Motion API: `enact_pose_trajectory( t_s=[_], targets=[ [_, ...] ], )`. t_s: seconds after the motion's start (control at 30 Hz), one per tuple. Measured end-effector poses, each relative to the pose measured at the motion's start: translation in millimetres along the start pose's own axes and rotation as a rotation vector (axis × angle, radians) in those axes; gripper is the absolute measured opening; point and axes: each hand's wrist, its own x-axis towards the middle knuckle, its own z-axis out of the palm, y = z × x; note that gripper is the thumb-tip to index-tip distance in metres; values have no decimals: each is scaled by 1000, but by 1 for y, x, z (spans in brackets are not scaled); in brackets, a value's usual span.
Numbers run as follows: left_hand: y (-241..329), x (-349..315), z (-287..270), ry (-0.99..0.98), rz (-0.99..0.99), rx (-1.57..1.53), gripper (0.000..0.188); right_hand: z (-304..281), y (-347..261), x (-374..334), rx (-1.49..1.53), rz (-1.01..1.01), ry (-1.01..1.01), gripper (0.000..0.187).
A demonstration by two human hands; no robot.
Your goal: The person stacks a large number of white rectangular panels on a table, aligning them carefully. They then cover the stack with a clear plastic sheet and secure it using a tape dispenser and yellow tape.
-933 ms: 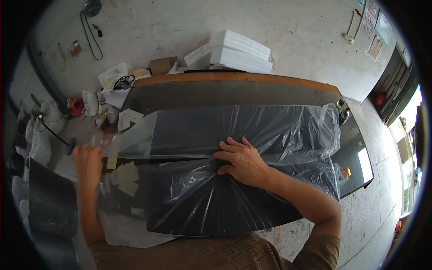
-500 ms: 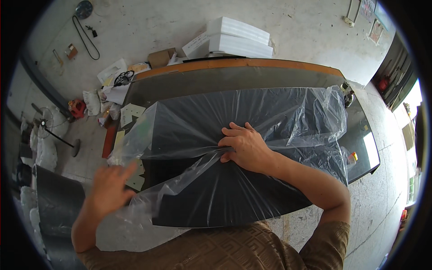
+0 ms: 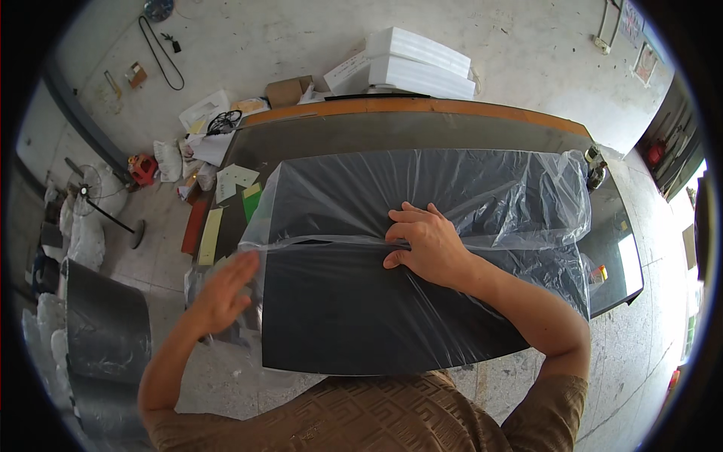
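Observation:
A large dark panel [image 3: 331, 316] lies in front of me, its near edge close to my body. Clear plastic film [image 3: 497, 188] covers much of it, creased and shiny at the right. Near the panel's middle, my right hand [image 3: 428, 242] presses down on the film with its fingers apart, and wrinkles run out from it. My left hand [image 3: 224, 294] is just off the panel's left edge, slightly blurred, with fingers stretched out beside the loose film that hangs there. Nothing shows in its grasp.
Under the panel is a glass-topped table [image 3: 361, 128] with an orange-brown far edge. White foam blocks [image 3: 422, 64] and a cardboard box [image 3: 288, 91] stand behind it. Card pieces [image 3: 235, 181] lie at the table's left. A standing fan [image 3: 94, 192] and a dark roll [image 3: 109, 324] are farther left.
My left hand has moved right and slightly up toward the panel's left edge. The film's left flap has shifted and lies flatter there, uncovering the cards. My right hand stays pressed on the film.

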Motion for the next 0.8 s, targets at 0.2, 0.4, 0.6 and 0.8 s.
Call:
enact_pose_trajectory(
  t_s=[0.2,0.4,0.6,0.8],
  targets=[
    [-13,34,-30,447,-788,266,34,0,0,-1,2,29,10,31],
    [113,106,-15,789,90,220,50,4,3,-2,20,39,11,27],
    [83,148,29,341,32,-72,59,-1,7,2,-55,27,-24,33],
    [78,144,38,251,39,121,37,-41,55,-58,-448,-172,137,59]
  ],
)
